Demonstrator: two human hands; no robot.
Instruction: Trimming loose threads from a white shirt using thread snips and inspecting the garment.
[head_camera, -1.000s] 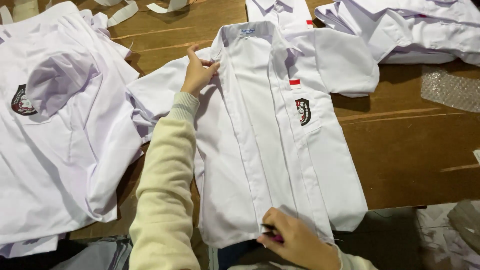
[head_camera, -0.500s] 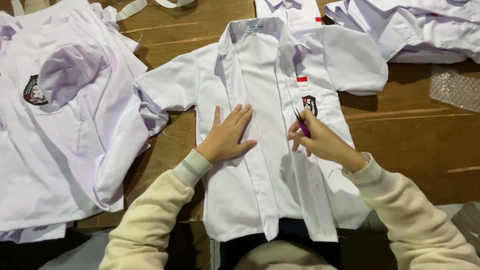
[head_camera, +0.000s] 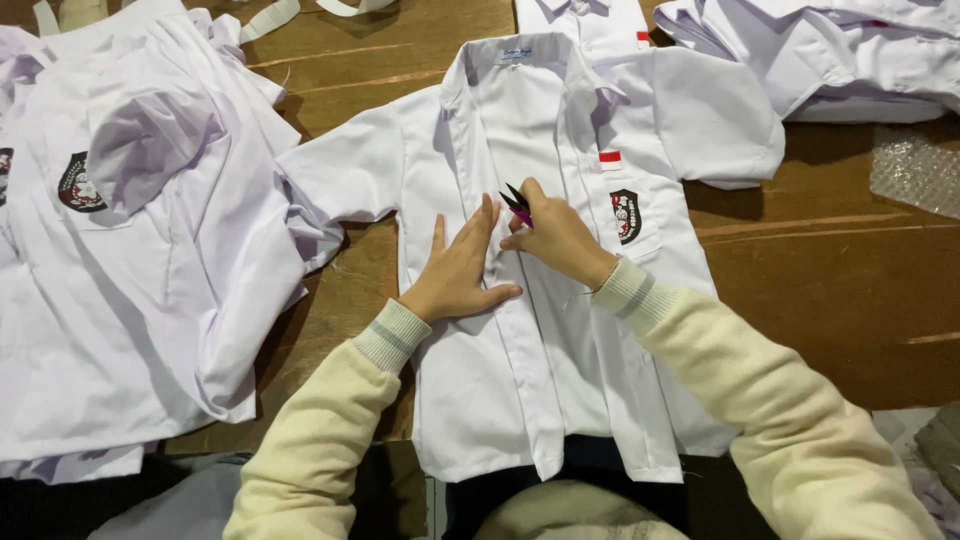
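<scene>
The white short-sleeved school shirt (head_camera: 520, 400) is lying spread out, front up, on the brown wooden table (head_camera: 830, 290), collar away from the camera and hem at the near edge. Its button placket is being pressed down by the left hand (head_camera: 458, 272), which is lying flat on the cloth with fingers spread and nothing held. A small pair of thread snips (head_camera: 517, 205), dark with a pink part, is being gripped in the closed fingers of the right hand (head_camera: 558, 240), the blades being pointed at the placket just beside the left fingertips. A dark crest badge (head_camera: 626, 215) is being shown on the chest pocket, with a small red-and-white patch (head_camera: 609, 160) above it. A pile of similar white shirts (head_camera: 130, 290) is lying to the left, and more white shirts (head_camera: 860, 60) are being kept at the far right. A piece of bubble wrap (head_camera: 915, 170) is lying near the right edge.
</scene>
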